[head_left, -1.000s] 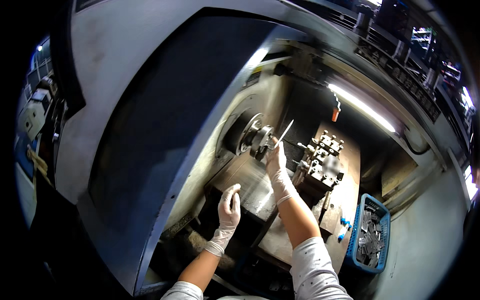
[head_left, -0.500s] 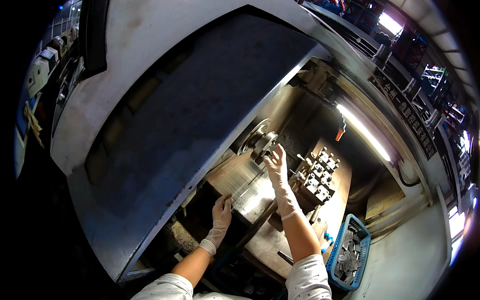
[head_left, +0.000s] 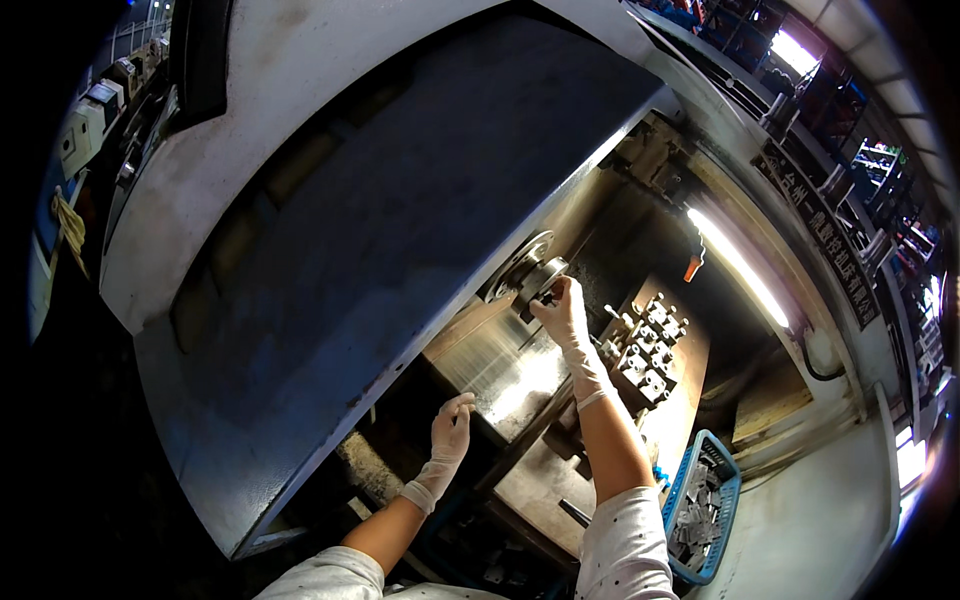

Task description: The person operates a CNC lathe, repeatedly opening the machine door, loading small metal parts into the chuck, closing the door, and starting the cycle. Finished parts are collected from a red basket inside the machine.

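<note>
In a gloved pinch, my right hand point(head_left: 566, 318) is up against the front of the lathe's round chuck point(head_left: 543, 278). Whatever lies between its fingertips is too small and covered to make out. A larger metal disc point(head_left: 520, 265) sits behind the chuck. My left hand point(head_left: 450, 432), also gloved, hangs lower and to the left, beside the shiny metal way cover point(head_left: 505, 375). Its fingers are curled together, and anything inside them is hidden. Right of my right hand stands a tool block point(head_left: 645, 350) with several bolted holders.
The big dark sliding door point(head_left: 400, 190) slopes down on the left. A blue basket point(head_left: 733, 500) of small metal pieces stands at lower right. A lit tube lamp point(head_left: 738, 265) and an orange-tipped hose point(head_left: 693, 268) are at the back. A dark rod-like tool point(head_left: 574, 513) lies near my right forearm.
My right hand's raised, spread fingers have come down and closed at the chuck face. The left hand has shifted slightly right, its fingers more bent. The view has moved a little.
</note>
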The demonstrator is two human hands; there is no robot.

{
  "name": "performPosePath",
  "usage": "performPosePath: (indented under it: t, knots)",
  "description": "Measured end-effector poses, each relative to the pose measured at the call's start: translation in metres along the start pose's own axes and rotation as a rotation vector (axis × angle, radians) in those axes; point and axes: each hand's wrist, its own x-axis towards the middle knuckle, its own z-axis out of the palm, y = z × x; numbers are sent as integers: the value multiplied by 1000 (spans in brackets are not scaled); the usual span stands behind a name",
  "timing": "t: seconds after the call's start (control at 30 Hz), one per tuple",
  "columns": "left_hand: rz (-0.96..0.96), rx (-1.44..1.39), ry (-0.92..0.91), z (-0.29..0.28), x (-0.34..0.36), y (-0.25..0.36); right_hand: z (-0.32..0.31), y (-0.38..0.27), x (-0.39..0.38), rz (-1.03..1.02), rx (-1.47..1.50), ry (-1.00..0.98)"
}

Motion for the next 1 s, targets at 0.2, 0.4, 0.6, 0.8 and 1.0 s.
performPosePath:
  t: [0.2, 0.4, 0.6, 0.8, 1.0]
  knots:
    - [-57, 44, -5, -10, -4, 1, -4, 9, 2, -79, 123, -10]
    - [-57, 87, -16, -21, -5, 14, -4, 9, -1, 58, 228, -10]
    - [-34, 51, -18, -25, -5, 7, -15, -4, 11, 702, 837, -133]
    - [-44, 68, -138, -11, -7, 11, 5, -16, 4, 734, 938, 211]
    - [-20, 41, -153, 2, -14, 19, -3, -9, 23, 825, 706, -2]
